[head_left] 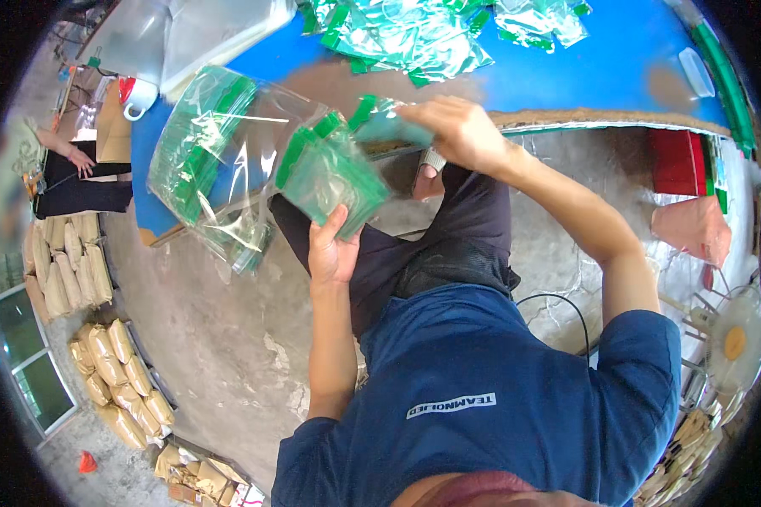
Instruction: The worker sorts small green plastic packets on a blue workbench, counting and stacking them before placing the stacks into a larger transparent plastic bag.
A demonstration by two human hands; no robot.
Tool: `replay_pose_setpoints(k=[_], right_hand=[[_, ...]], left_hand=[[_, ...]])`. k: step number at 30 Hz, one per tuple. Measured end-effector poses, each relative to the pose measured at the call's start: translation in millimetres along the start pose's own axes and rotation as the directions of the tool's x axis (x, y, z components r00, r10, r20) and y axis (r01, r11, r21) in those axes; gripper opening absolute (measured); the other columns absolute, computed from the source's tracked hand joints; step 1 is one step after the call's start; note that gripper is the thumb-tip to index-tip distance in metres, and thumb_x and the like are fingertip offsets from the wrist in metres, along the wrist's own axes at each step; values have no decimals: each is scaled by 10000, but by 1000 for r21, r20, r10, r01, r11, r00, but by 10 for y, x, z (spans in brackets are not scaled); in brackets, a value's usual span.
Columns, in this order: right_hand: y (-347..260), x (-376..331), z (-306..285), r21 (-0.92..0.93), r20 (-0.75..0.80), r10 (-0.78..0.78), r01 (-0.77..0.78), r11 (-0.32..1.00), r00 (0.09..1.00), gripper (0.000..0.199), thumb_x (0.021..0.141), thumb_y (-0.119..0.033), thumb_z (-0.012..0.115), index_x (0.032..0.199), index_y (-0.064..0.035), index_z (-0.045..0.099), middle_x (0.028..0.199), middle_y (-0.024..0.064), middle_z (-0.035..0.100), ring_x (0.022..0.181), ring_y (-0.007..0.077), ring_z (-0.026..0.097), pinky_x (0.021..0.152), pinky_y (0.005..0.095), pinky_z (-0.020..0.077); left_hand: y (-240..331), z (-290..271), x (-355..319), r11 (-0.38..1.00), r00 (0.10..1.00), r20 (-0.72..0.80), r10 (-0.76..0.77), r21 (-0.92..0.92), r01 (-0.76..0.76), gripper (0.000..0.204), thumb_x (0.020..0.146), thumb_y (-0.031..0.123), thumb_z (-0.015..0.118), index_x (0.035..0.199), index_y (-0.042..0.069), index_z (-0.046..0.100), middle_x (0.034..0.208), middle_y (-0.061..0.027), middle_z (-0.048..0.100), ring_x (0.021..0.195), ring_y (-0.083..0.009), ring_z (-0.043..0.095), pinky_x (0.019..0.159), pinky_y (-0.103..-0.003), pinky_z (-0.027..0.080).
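Note:
My left hand (333, 252) is closed on a stack of small see-through plastic bags (334, 179) with green bands, its thumb lying on top. Up and to the right, my right hand (465, 133) pinches one more green-edged plastic bag (389, 124) over the table's front edge; the hand is slightly blurred. Left of the stack, a large see-through plastic bag (266, 127) with more green-banded bags in it hangs partly over the table corner. Beyond my hands, a heap of shiny green-edged bags (406, 38) lies on the blue table (617, 63).
At far left a white-and-red mug (139, 97) stands near the table's edge, and a co-worker's hand (80, 160) shows there. Brown packages (118, 372) are stacked on the floor at left. A fan (736, 342) and a red box (676, 160) stand at right.

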State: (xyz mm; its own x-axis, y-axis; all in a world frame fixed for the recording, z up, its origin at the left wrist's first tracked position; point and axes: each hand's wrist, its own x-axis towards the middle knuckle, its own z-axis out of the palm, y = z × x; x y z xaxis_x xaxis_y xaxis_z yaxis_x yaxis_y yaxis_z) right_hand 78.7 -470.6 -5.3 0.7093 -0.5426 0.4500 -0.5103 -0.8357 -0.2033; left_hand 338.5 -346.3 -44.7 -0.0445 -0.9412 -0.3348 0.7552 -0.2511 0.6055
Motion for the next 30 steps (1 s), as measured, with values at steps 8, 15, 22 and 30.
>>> replay_pose_setpoints(k=[8, 15, 22, 30], right_hand=[[-334, -47, -265, 684, -74, 730, -498, 533, 680, 253, 924, -176, 654, 1094, 12, 660, 937, 174, 692, 810, 242, 670, 756, 329, 528], [-474, 197, -123, 388, 363, 175, -319, 865, 915, 538, 917, -457, 603, 1225, -16, 607, 1292, 186, 581, 1189, 373, 535, 1040, 455, 412], [1045, 552, 181, -234, -123, 217, -240, 942, 969, 638, 964, -513, 512, 1371, -22, 503, 1459, 212, 456, 1375, 380, 393, 1139, 498, 296], [161, 640, 74, 348, -10, -26, 28, 937, 1000, 264, 906, -203, 585, 1066, 2, 630, 965, 220, 658, 886, 417, 632, 818, 470, 520]], left_hand=[[-109, 73, 0, 978, 999, -39, 31, 205, -22, 696, 907, 437, 681, 1420, 43, 422, 1387, -95, 540, 1251, -248, 545, 1046, -424, 463], [-251, 281, 165, 961, 997, -61, -51, 268, 66, 489, 883, 75, 724, 1326, 12, 529, 1262, -75, 611, 1140, -198, 593, 973, -349, 476], [-230, 326, 143, 997, 999, -44, 7, 75, -4, 514, 919, 43, 658, 1394, 52, 465, 1318, -81, 580, 1212, -222, 563, 1076, -385, 426], [-145, 209, 153, 999, 999, -30, 40, 0, -40, 466, 933, 63, 643, 1367, 41, 474, 1314, -73, 577, 1215, -216, 560, 1079, -384, 419]])
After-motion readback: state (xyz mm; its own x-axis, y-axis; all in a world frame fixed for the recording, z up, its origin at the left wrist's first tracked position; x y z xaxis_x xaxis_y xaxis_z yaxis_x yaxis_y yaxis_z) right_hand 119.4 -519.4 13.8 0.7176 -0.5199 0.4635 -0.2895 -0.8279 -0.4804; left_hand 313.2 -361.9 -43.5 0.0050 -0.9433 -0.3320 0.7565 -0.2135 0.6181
